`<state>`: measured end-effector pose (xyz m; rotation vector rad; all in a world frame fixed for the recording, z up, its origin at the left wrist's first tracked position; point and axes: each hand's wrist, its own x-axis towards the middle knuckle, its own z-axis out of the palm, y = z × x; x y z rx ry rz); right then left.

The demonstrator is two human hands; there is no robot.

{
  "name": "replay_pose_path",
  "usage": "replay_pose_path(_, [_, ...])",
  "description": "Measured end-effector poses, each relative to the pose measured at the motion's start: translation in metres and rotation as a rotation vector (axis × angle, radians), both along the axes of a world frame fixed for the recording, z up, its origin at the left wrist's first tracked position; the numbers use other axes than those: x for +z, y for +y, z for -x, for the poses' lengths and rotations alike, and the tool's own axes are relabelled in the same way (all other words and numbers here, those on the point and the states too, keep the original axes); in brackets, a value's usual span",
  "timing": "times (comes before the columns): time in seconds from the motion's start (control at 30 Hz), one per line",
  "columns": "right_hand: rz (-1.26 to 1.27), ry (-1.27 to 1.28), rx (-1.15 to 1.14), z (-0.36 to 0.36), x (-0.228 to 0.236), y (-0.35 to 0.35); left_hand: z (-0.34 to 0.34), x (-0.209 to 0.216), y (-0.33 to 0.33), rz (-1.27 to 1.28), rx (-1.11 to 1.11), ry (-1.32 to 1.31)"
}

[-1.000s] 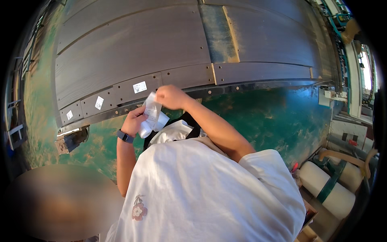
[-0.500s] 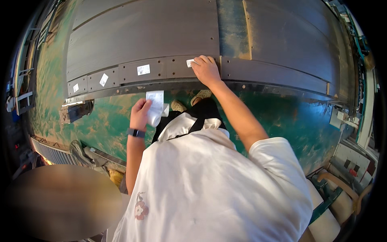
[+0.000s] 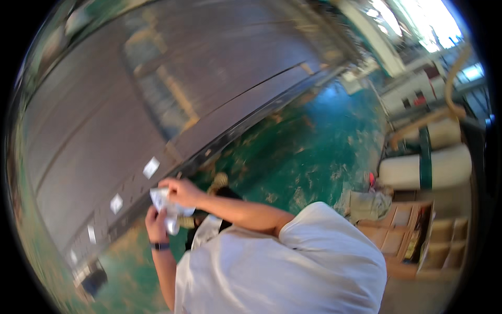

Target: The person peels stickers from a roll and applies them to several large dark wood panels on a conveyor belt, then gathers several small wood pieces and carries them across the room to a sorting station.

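My left hand (image 3: pixel 156 225) is closed around a small roll of white labels (image 3: pixel 171 223), its loose strip standing up from the fingers. On that strip's upper end, my right hand (image 3: pixel 183 192) pinches a label (image 3: pixel 160 197); motion blur hides whether the label is still joined to the strip. Both hands meet just in front of the edge of a wide table of dark brown panels (image 3: pixel 83 115). A white label (image 3: pixel 151 167) lies on the small panel nearest my hands. Farther left along the edge are another label (image 3: pixel 116 203) and two more.
A dark rail (image 3: pixel 230 137) runs along the table's front. Green, dusty floor (image 3: pixel 293 152) spreads to the right. Beyond it are cream rolls with a green strap (image 3: pixel 426 166) and a wooden compartment box (image 3: pixel 444 240). A dark motor-like unit (image 3: pixel 93 280) sits below the table's left end.
My right hand has left the panel, where a label now lies, and come to the roll in my left hand. The view has swung to the right.
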<state>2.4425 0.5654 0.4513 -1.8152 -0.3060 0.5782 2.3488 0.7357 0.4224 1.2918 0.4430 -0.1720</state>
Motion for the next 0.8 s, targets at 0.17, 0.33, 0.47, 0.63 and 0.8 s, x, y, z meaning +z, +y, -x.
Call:
replay_pose_path(0.17, [0.069,-0.631,0.161,-0.008,0.012,-0.065,-0.024,0.014,-0.058,-0.173,-0.042,0.016])
replay_pose_path(0.33, [0.248,-0.558,0.181,-0.049,0.01,-0.188,-0.092,0.004,-0.161,-0.138,-0.354,0.017])
replay_pose_path(0.47, [0.165,-0.331,-0.231,-0.093,-0.025,-0.363,-0.151,0.006,-0.289,-0.192,-0.549,0.008])
replay_pose_path(0.63, [-0.062,0.016,-0.891,-0.113,0.011,-0.522,-0.217,0.011,-0.415,-0.327,-0.593,0.008])
replay_pose_path(0.8, [-0.105,0.115,-0.913,-0.13,-0.009,-0.614,-0.294,-0.006,-0.511,0.063,-0.388,0.083])
